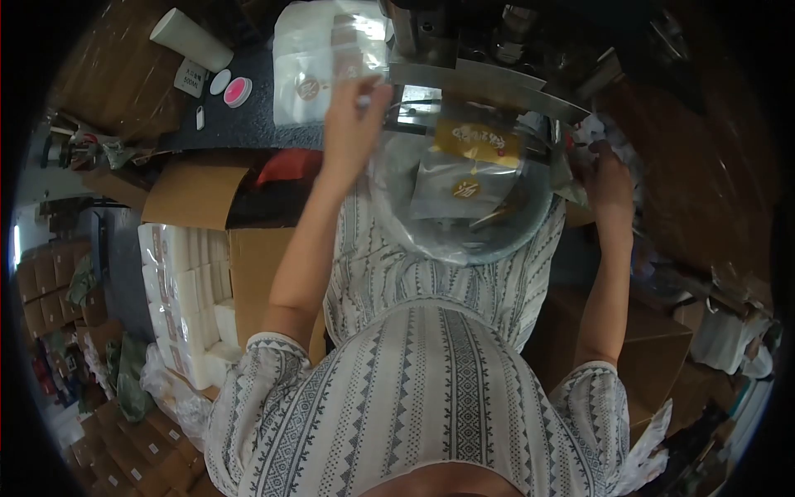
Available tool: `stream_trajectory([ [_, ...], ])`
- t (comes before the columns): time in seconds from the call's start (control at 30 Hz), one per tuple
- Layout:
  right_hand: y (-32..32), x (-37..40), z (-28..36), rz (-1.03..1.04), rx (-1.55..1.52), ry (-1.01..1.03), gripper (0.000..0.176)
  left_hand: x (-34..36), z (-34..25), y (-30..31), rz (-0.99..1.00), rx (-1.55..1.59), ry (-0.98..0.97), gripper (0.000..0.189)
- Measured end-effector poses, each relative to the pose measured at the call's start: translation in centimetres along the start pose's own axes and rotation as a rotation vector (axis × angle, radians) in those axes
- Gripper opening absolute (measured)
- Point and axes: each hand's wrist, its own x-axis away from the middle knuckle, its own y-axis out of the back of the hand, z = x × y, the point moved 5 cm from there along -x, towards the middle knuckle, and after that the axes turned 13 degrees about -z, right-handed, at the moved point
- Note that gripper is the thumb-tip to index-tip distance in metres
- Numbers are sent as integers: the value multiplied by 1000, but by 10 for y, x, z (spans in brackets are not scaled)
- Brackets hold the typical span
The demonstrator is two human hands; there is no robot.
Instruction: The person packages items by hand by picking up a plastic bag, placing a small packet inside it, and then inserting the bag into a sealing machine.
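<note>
Blurred by motion, my left hand (348, 132) has its thumb and fingers curled at the lower edge of a blurred clear plastic bag (352, 45), in front of a stack of printed clear bags (298, 62). My right hand (611, 186) is closed at the right of the machine, beside the crumpled edge of a bag (571, 184); what its fingertips grip is too dark to make out. Between the hands, a clear bag with a gold label (476, 142) lies over a round, plastic-covered basin (397, 217) below the metal edge of the machine (464, 76).
At the upper left are a white cup (190, 40), a pink round container (238, 92) and a small white card (191, 77). An open cardboard box (195, 192) stands beside wrapped white packs (186, 290). More boxes (642, 348) are at the lower right.
</note>
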Motion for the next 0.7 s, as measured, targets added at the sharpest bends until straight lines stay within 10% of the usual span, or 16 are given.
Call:
stream_trajectory([
  [0.03,-1,0,-1,52,-62,-3,29,-7,6,18,-195,-316,-356,43],
  [0.17,8,0,-6,74,-33,-40,27,47,22,18,89,-570,-464,54],
  [0.3,36,8,35,84,-427,-151,23,46,11,63,-48,-624,-123,16],
  [0.33,38,11,59,97,-615,-13,23,52,-6,64,-193,-552,-287,8],
  [0.7,39,28,151,28,-722,525,27,73,-62,59,12,-244,-222,9],
])
